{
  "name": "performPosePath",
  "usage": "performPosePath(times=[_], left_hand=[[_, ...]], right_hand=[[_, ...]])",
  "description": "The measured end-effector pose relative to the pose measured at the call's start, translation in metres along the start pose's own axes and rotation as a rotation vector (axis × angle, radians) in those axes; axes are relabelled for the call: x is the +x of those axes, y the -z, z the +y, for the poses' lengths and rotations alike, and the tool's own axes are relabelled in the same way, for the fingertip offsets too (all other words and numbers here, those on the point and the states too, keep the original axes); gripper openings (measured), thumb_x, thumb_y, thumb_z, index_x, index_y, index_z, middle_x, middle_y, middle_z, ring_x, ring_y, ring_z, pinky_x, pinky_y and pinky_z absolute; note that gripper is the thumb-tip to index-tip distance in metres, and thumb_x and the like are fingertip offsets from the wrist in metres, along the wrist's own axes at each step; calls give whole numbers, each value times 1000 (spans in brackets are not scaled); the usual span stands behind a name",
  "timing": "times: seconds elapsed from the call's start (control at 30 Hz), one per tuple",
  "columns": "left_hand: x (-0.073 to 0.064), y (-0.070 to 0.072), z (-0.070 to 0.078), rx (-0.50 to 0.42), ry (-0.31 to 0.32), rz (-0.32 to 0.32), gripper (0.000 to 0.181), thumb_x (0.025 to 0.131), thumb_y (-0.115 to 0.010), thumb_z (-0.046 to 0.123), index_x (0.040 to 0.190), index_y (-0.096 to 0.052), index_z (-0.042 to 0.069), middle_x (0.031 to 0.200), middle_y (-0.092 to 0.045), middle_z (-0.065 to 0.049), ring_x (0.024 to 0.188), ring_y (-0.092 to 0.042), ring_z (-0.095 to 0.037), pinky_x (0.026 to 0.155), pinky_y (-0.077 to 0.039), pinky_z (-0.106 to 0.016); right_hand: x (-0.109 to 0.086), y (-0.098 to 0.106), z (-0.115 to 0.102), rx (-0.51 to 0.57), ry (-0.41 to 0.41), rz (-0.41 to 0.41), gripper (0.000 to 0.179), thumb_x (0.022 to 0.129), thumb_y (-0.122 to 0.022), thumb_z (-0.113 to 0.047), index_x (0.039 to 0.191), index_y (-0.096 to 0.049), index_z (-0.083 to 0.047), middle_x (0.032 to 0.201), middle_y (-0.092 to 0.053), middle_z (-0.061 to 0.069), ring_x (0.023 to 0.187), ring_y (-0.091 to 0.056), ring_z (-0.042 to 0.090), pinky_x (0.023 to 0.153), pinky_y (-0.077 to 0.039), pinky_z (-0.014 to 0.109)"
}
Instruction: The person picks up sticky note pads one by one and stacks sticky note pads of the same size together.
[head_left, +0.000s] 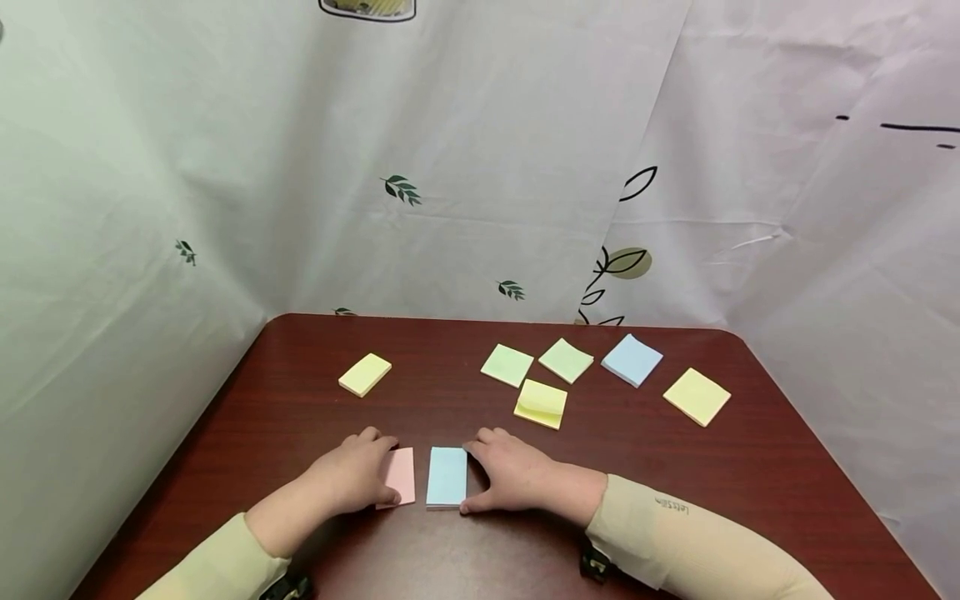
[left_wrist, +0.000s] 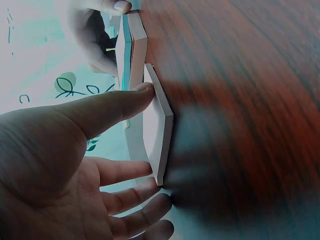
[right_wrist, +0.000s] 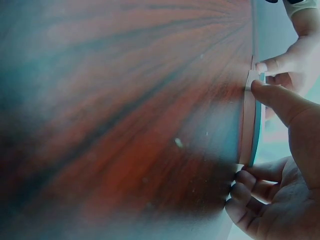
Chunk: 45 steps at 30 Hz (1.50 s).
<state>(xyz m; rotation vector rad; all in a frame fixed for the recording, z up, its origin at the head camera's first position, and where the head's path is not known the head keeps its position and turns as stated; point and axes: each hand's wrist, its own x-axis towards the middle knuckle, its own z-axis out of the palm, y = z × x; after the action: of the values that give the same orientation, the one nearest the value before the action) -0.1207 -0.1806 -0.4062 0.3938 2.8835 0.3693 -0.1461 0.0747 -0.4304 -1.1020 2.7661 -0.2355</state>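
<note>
Near the front of the table, a pink sticky note pad (head_left: 401, 477) lies beside a stack of sticky note pads (head_left: 447, 477) with a blue one on top. My left hand (head_left: 348, 473) holds the pink pad from the left, thumb at its near end and fingers at its far end. From the right, my right hand (head_left: 517, 473) grips the blue-topped stack between thumb and fingers at its near and far corners. In the right wrist view, a pale pinkish layer (right_wrist: 247, 122) shows under the blue one. A narrow gap separates the two in the head view.
A yellow pad (head_left: 365, 374) lies at the back left of the brown table (head_left: 300, 417). Behind my right hand are two green pads (head_left: 507, 365), a yellow pad with a lifted sheet (head_left: 542, 403), a blue pad (head_left: 632, 360) and another yellow pad (head_left: 697, 397). White curtains surround the table.
</note>
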Motion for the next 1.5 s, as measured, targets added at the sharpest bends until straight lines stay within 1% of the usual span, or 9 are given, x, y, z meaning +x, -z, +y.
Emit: performPosePath(times=[0.17, 0.4, 0.5, 0.67, 0.8, 0.93, 1.1, 1.3, 1.5], left_hand=[[-1, 0, 1, 19, -14, 25, 65, 64, -89, 31, 119, -66, 4, 110, -58, -13, 94, -57, -30, 73, -49, -46], [-2, 0, 2, 0, -6, 44, 62, 62, -90, 29, 113, -63, 7, 110, -59, -12, 95, -58, -30, 73, -49, -46], [-2, -2, 1, -17, 5, 42, 64, 62, -90, 28, 114, -61, 6, 105, -58, -10, 90, -57, -27, 72, -48, -45], [-2, -3, 2, -69, 26, 41, 68, 63, -91, 24, 118, -55, 6, 93, -54, -8, 78, -54, -22, 67, -46, -41], [-3, -3, 2, -114, 37, 42, 64, 67, -89, 20, 119, -53, 9, 89, -53, -6, 73, -52, -19, 65, -46, -39], [-4, -2, -1, -168, 44, 45, 50, 74, -83, 11, 114, -53, 13, 85, -54, -3, 71, -51, -17, 64, -44, -37], [-5, -1, -7, -253, 28, 42, 35, 83, -70, 0, 109, -54, 16, 83, -56, 0, 72, -49, -17, 65, -41, -36], [-3, 2, -15, -376, 48, 21, 29, 90, -62, 0, 108, -56, 21, 87, -59, 0, 75, -51, -18, 66, -40, -35], [-3, 7, -21, -533, 72, -10, 28, 93, -57, -2, 112, -57, 19, 87, -59, -3, 73, -55, -18, 65, -44, -34]], right_hand=[[0, 1, 0, 7, -6, -5, 79, 77, -75, -63, 133, -59, -9, 115, -55, -1, 105, -53, 15, 91, -47, 28], [0, 0, 0, -1, -1, -2, 79, 77, -75, -63, 132, -59, -8, 114, -55, -1, 102, -53, 15, 89, -47, 28], [0, 0, 0, -5, 1, -1, 80, 77, -75, -63, 132, -59, -8, 114, -55, -1, 102, -53, 15, 89, -47, 28], [0, 1, 0, -5, 1, 0, 80, 77, -74, -63, 133, -59, -8, 114, -56, -1, 103, -53, 15, 89, -47, 29], [0, 1, 0, -3, 1, -1, 80, 77, -74, -63, 133, -59, -8, 115, -55, 0, 103, -53, 15, 90, -47, 29], [-1, 1, 1, 2, 4, -1, 80, 77, -74, -63, 133, -59, -8, 114, -55, -1, 103, -53, 15, 90, -47, 28], [-1, 1, 0, 3, 7, 0, 80, 77, -74, -63, 133, -59, -8, 115, -55, -1, 103, -53, 15, 90, -47, 28], [0, 1, 0, 6, 2, -7, 80, 77, -74, -63, 133, -58, -9, 115, -55, -1, 103, -53, 15, 90, -47, 28], [0, 1, 0, 11, 0, -14, 80, 78, -74, -64, 134, -58, -9, 115, -55, -1, 104, -53, 15, 90, -47, 28]])
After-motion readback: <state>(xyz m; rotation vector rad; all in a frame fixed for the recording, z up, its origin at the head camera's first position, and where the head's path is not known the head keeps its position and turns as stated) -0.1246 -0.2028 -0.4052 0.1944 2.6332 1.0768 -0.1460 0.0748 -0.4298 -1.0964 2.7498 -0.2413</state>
